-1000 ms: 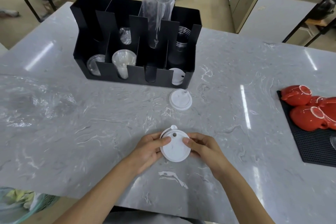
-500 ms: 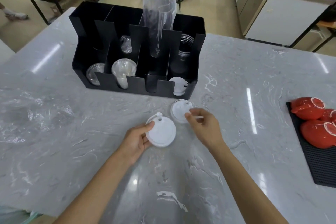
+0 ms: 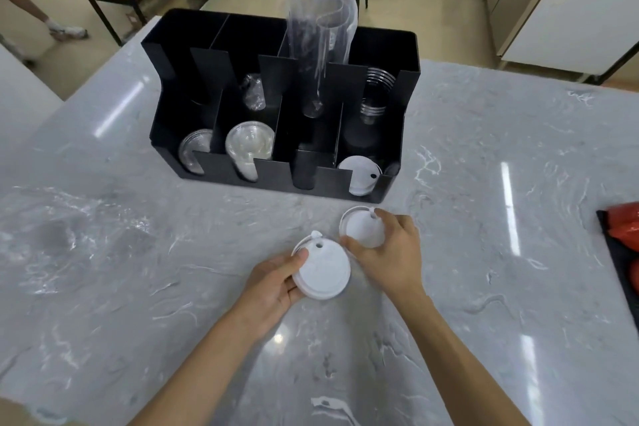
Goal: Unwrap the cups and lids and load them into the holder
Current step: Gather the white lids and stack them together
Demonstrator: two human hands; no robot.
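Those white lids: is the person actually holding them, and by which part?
Yes. The left hand grips a small stack of lids by its left rim. The right hand pinches a single lid across its rim.

Three white lids [image 3: 323,271], one black holder [image 3: 221,168]

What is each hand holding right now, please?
Left hand: holds a stack of white lids.
Right hand: grips a single white lid on the counter.
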